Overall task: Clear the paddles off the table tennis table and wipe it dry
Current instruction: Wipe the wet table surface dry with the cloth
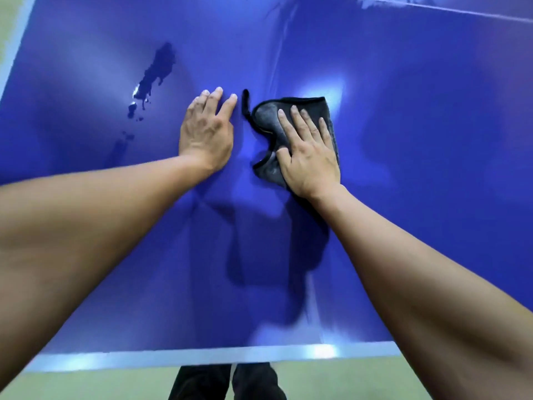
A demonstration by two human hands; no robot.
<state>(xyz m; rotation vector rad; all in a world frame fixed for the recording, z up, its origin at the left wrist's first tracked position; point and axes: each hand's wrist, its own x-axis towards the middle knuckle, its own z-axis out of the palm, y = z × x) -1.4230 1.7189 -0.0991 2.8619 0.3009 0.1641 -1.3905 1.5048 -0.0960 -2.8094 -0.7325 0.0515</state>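
A blue table tennis table [403, 168] fills the view. My right hand [310, 151] lies flat, fingers spread, pressing a dark grey cloth [266, 116] onto the table's middle. The cloth is crumpled, and a black loop sticks out at its left. My left hand [206, 131] rests palm down on the bare table just left of the cloth, holding nothing. A puddle of water [155, 73] with smaller drops below it lies to the left of my left hand. No paddles are in view.
The table's white near edge [202, 356] runs along the bottom, its left edge [17, 53] runs up the left side. A faint centre line [281, 53] runs away from me. A white line [432, 7] crosses the far right. My dark trouser legs [227, 382] stand below the edge.
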